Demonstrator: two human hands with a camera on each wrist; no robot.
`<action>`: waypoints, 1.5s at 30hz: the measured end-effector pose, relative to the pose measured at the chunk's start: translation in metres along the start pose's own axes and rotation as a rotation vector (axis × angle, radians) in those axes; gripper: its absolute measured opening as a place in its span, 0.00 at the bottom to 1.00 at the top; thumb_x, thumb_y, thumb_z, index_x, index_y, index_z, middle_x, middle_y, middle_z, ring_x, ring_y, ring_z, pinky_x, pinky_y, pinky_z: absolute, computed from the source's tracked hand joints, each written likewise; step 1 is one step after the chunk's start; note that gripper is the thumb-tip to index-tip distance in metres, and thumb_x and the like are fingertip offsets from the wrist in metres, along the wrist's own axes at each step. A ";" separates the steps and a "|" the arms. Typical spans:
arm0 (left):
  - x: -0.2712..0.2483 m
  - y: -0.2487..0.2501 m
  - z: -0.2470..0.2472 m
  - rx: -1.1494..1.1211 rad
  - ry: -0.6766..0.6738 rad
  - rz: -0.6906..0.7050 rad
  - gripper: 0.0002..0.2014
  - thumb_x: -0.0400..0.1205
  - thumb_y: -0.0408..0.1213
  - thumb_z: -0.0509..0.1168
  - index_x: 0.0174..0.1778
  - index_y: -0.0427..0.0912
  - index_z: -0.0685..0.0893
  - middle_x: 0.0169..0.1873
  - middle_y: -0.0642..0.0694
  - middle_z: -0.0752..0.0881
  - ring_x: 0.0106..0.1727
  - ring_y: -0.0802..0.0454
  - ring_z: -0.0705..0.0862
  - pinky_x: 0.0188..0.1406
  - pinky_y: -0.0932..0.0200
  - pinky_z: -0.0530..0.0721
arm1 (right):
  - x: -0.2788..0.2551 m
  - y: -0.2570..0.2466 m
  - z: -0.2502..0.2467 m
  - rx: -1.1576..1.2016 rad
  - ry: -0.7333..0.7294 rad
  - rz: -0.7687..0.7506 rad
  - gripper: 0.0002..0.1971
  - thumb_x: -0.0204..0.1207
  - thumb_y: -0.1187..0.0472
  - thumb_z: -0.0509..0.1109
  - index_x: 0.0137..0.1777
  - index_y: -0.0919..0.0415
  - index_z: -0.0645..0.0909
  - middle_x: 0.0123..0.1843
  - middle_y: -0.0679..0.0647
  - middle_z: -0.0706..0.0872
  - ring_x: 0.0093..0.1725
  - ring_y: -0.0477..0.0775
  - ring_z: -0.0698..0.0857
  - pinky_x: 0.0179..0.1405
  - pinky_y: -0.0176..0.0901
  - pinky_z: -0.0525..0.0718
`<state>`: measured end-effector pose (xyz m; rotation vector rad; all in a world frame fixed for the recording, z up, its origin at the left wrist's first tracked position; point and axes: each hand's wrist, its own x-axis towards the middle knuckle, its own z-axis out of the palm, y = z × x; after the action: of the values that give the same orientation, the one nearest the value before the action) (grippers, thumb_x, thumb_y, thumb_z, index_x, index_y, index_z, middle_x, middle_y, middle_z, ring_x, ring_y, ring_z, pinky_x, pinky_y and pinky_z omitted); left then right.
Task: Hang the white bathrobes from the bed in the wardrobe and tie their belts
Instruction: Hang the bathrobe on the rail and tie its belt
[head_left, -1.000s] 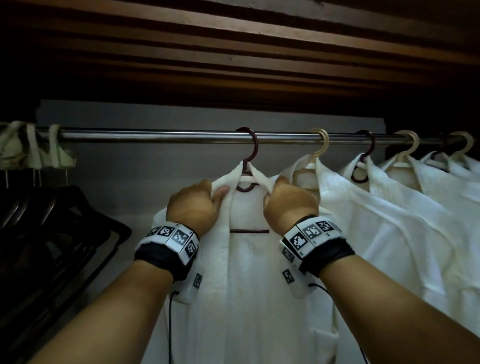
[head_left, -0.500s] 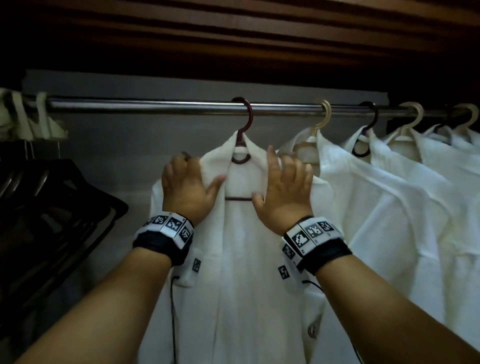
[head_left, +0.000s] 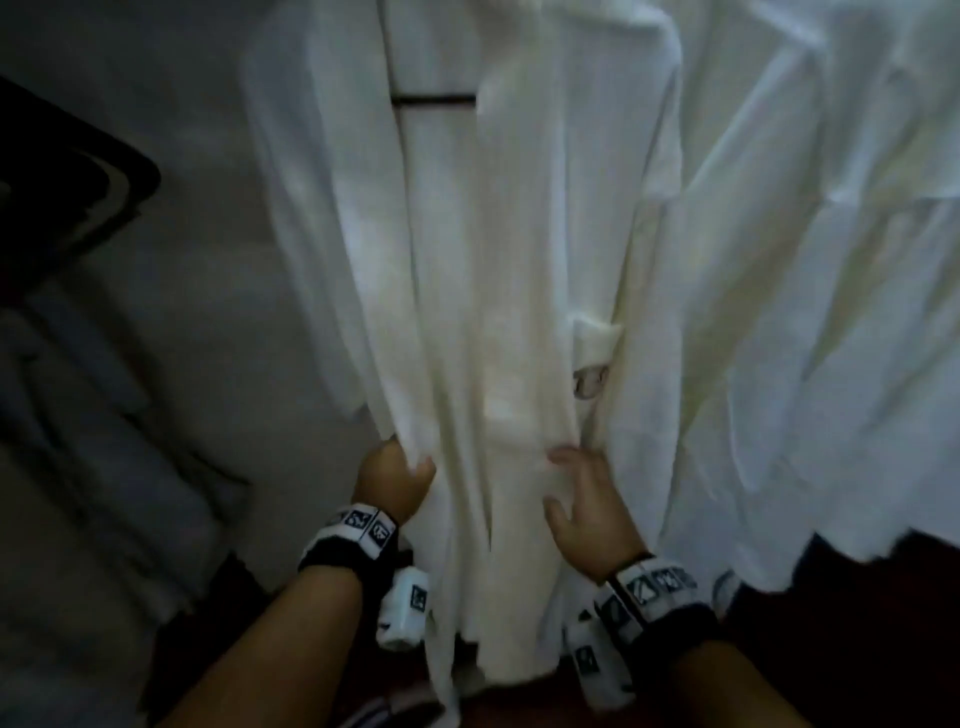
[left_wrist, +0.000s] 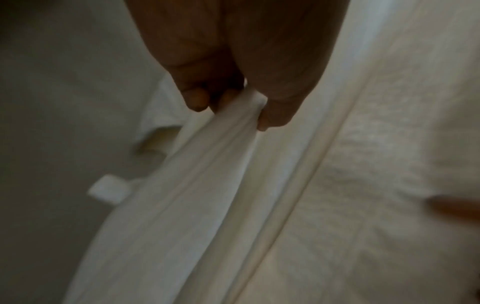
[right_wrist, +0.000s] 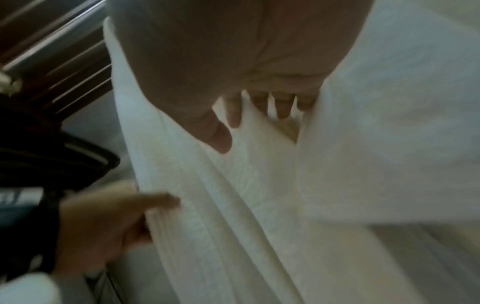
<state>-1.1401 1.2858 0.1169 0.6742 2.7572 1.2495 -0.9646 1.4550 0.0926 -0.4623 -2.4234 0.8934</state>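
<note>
A white bathrobe (head_left: 519, 234) hangs in front of me on a dark hanger, whose crossbar (head_left: 434, 98) shows at the open neck. My left hand (head_left: 400, 467) grips the robe's left front edge at about waist height. In the left wrist view my left hand's fingers (left_wrist: 197, 100) pinch a bunched fold of that white cloth (left_wrist: 207, 164). My right hand (head_left: 576, 493) lies open against the right front panel, fingers spread on the cloth (right_wrist: 259, 164) below a pocket (head_left: 592, 364). I cannot make out a belt.
More white bathrobes (head_left: 805, 260) hang close on the right, touching this one. Dark empty hangers (head_left: 62, 182) sit at the left against the grey wardrobe back (head_left: 182, 312). The metal rail (right_wrist: 52, 41) shows only in the right wrist view.
Both hands have dropped from the collar by the hanger down to the robe's waist. The left hand now grips the front edge. My view has tilted down, off the rail.
</note>
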 end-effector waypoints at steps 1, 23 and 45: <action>-0.011 -0.009 0.008 0.022 -0.034 -0.011 0.11 0.81 0.37 0.68 0.53 0.32 0.86 0.47 0.35 0.89 0.50 0.38 0.87 0.44 0.60 0.77 | -0.007 0.003 -0.001 0.052 0.076 0.024 0.22 0.70 0.57 0.65 0.64 0.63 0.75 0.61 0.53 0.74 0.63 0.57 0.77 0.70 0.50 0.75; -0.086 -0.008 0.046 -0.203 0.137 -0.164 0.15 0.83 0.46 0.66 0.63 0.44 0.84 0.59 0.40 0.87 0.61 0.41 0.84 0.64 0.53 0.79 | -0.008 0.006 -0.040 0.249 -0.027 0.033 0.23 0.74 0.71 0.68 0.67 0.53 0.77 0.59 0.49 0.83 0.60 0.47 0.82 0.63 0.38 0.78; -0.015 -0.069 -0.022 -0.029 0.133 -0.130 0.13 0.85 0.37 0.62 0.64 0.37 0.80 0.60 0.32 0.85 0.61 0.34 0.82 0.49 0.63 0.69 | 0.042 -0.068 0.035 -0.076 -0.425 0.060 0.16 0.80 0.64 0.64 0.67 0.64 0.78 0.58 0.59 0.86 0.58 0.59 0.84 0.61 0.50 0.80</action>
<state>-1.1563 1.2241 0.0797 0.4168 2.8279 1.3491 -1.0275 1.4082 0.1298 -0.4065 -2.8491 1.0109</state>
